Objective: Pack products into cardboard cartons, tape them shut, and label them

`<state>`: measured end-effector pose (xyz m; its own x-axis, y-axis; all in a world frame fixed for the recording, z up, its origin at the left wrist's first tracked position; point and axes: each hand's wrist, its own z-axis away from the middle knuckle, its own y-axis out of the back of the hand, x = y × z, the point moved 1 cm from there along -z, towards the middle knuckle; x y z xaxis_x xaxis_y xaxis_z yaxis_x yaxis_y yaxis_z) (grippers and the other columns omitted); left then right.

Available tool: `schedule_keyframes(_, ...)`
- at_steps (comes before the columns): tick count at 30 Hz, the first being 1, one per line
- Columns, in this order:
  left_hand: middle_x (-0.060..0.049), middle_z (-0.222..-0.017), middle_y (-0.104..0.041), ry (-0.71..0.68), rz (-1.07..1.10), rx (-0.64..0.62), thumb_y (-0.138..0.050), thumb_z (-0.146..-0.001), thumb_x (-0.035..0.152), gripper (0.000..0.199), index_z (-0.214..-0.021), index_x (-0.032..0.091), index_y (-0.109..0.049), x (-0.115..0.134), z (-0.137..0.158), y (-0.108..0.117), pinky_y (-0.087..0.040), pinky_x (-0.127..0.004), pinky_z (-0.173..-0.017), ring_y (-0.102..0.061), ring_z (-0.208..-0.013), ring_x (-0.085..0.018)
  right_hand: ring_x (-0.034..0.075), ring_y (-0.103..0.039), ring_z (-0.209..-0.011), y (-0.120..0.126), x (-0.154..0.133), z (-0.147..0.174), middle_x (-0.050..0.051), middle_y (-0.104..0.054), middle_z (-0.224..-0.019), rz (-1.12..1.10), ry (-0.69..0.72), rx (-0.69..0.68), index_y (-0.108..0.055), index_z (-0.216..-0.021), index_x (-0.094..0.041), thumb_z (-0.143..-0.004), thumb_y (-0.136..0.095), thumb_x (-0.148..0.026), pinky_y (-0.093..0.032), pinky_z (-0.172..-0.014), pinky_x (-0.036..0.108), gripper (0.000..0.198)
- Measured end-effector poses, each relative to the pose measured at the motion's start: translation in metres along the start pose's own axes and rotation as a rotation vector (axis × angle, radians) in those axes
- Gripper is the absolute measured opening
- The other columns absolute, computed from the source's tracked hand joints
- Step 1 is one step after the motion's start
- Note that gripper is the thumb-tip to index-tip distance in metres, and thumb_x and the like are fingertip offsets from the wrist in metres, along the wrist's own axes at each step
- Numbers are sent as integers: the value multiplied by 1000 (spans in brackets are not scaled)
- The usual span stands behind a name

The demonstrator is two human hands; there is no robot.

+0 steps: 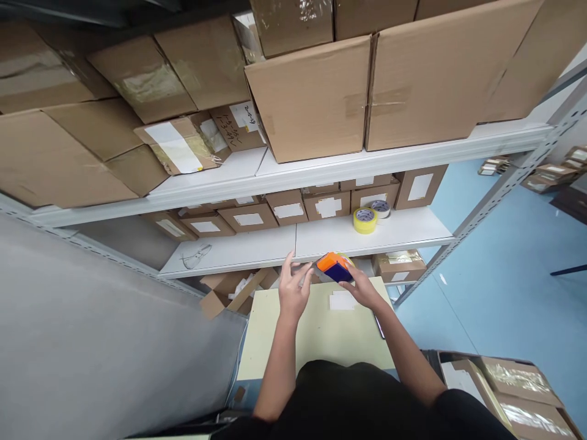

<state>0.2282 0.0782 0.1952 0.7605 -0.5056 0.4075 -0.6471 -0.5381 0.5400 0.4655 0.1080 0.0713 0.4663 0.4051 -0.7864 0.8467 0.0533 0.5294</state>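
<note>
An orange and dark blue tape dispenser (334, 267) is in my right hand (363, 287), above the pale yellow table (316, 348). Part of a yellowish roll shows at its back edge. My left hand (293, 292) is raised just left of the dispenser, its fingers apart and the fingertips near the dispenser's front end. Whether they touch it or a strip of tape, I cannot tell. White paper labels (342, 300) lie on the table below my right hand. A dark flat object (380, 326), partly hidden, lies by my right forearm.
In front stands a metal shelf (293, 171) stacked with cardboard boxes (312, 101). Yellow tape (364, 221) and a paler roll (381, 208) sit on its middle board, with clear glasses (196, 255) at left. An open carton (238, 290) is behind the table; more boxes (523, 391) stand lower right.
</note>
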Motion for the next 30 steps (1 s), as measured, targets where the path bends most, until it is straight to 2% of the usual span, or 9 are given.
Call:
schedule_keyframes(2, -16, -154, -51, -13, -61, -9, -61, -100, 27, 21, -114, 22, -77, 3, 11, -4, -59, -41, -89, -67, -114, -27, 36, -51, -142, -3, 6, -4, 16, -55, -153, 63, 8, 21, -48, -152, -25, -97, -61, -43, -44, -113, 56, 60)
schedule_keyframes(4, -16, -160, -45, -53, -116, -33, -61, -99, 24, 26, -121, 23, -74, 5, 23, -9, -59, -44, -93, -66, -121, -30, 36, -54, -139, -6, 12, -9, 16, -58, -150, 121, 18, 42, -48, -153, -24, -97, -60, -41, -46, -111, 55, 59)
schedule_keyframes(8, -18, -155, -51, -70, -171, 29, -59, -99, 21, 40, -138, 23, -65, 10, 44, -17, -58, -46, -98, -68, -119, -31, 37, -57, -133, -4, 22, -28, 19, -62, -143, 242, 27, 89, -49, -151, -17, -97, -59, -37, -47, -109, 54, 59)
schedule_keyframes(12, -16, -149, -58, -8, -138, 58, -55, -100, 21, 45, -144, 23, -60, 12, 53, -16, -58, -44, -100, -68, -121, -29, 37, -58, -130, 6, 32, -71, 21, -64, -140, 375, -10, 57, -54, -147, -11, -92, -62, -27, -44, -111, 52, 58)
schedule_keyframes(17, -13, -152, -56, 63, -44, -8, -52, -102, 21, 41, -142, 26, -62, 8, 55, 0, -58, -40, -102, -68, -122, -25, 32, -55, -131, 7, 41, -130, 16, -67, -136, 558, -11, -41, -60, -141, -14, -85, -61, -14, -26, -122, 50, 55)
schedule_keyframes(22, -12, -148, -59, 135, -71, -26, -52, -101, 22, 38, -138, 26, -64, -4, 66, 19, -57, -40, -104, -65, -126, -24, 34, -49, -135, -6, 47, -148, 17, -65, -137, 686, -103, -145, -59, -142, -16, -80, -58, -9, -21, -121, 54, 62)
schedule_keyframes(26, -11, -137, -67, 185, -139, -64, -53, -100, 24, 35, -133, 25, -67, -20, 78, 34, -55, -48, -106, -64, -124, -27, 39, -43, -138, -15, 39, -139, 18, -59, -142, 626, -25, 42, -57, -141, -19, -79, -64, -18, -23, -118, 62, 63)
schedule_keyframes(28, -12, -135, -67, 227, -171, -85, -54, -100, 25, 36, -133, 24, -67, -29, 83, 42, -55, -51, -106, -63, -124, -28, 39, -44, -136, -21, 26, -133, 17, -58, -141, 517, 75, 153, -59, -139, -19, -82, -64, -24, -30, -116, 62, 58)
schedule_keyframes(30, -12, -137, -66, 274, -202, -106, -56, -99, 26, 37, -134, 25, -66, -37, 90, 48, -54, -52, -107, -62, -126, -29, 38, -48, -133, -32, 9, -125, 17, -60, -137, 385, 163, 195, -61, -137, -19, -86, -62, -29, -37, -113, 59, 52)
